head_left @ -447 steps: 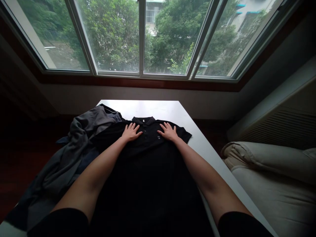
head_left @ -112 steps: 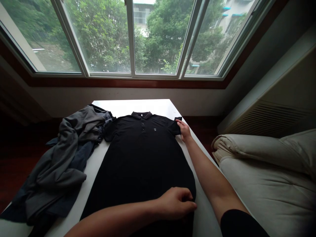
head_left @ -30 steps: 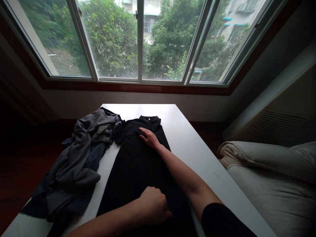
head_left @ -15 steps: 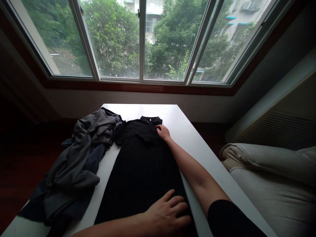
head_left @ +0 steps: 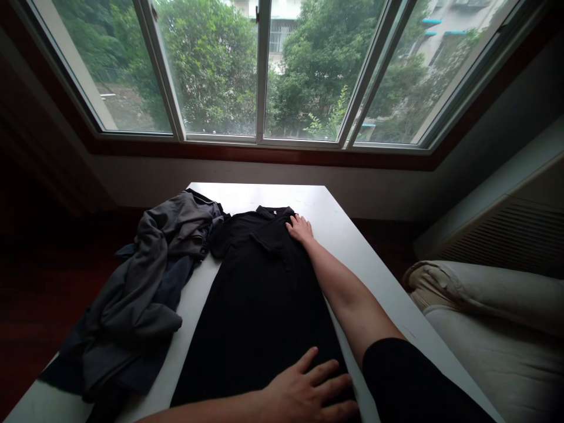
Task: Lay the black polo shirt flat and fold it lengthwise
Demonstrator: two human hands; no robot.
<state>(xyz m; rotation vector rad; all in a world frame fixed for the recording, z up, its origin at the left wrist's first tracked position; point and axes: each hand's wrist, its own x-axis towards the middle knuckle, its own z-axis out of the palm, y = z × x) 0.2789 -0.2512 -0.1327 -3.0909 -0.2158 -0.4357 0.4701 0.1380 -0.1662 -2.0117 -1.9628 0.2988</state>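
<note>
Below a wide window [head_left: 264,70], a black polo [head_left: 264,294] lies lengthwise on a white desk [head_left: 352,235], its collar toward the glass and its hem toward the person. The polo's right side is already turned in over the body, so that edge runs straight down from the collar, with bare desk beside it. The polo's left sleeve is not yet folded and spreads toward a heap of grey clothes [head_left: 145,294] that lies just left of the polo, touching that sleeve.

The right hand [head_left: 300,228] rests open, palm down, on the folded edge of the polo right beside the collar, fingers flat on the cloth and gripping nothing. The left hand [head_left: 308,390] is also open, fingers spread, pressing flat on the polo's hem at the near end; it holds nothing.

By the look of it, the fold is at an early stage: one side is in and being smoothed flat, while the left side and the lengthwise folds appear to be left. The grey clothes beside the polo lie rumpled and unsorted.

To the right of the desk, well apart from the polo, sits a pale cushion [head_left: 497,329].
</note>
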